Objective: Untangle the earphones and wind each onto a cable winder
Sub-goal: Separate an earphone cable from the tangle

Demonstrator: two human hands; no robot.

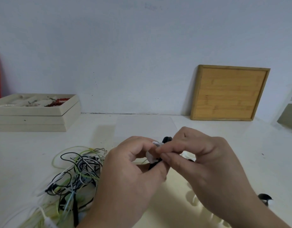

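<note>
A tangle of black, white and pale green earphone cables (76, 171) lies on the white table at the lower left. In front of me, above the table, my left hand (128, 175) and my right hand (206, 167) meet. Between them sits a small white cable winder (151, 156) with black earphone cable (154, 164) on it; black earbuds (167, 139) stick up behind my fingers. Left thumb and fingers curl round the winder. My right fingertips pinch the winder and cable from the right. Much of the winder is hidden by fingers.
A cream jewellery box (35, 112) with red beads stands at the back left. A wooden tray (229, 92) leans on the wall at the back right. A cream moulded tray (183, 203) lies under my hands. A small black object (265, 197) lies at the right.
</note>
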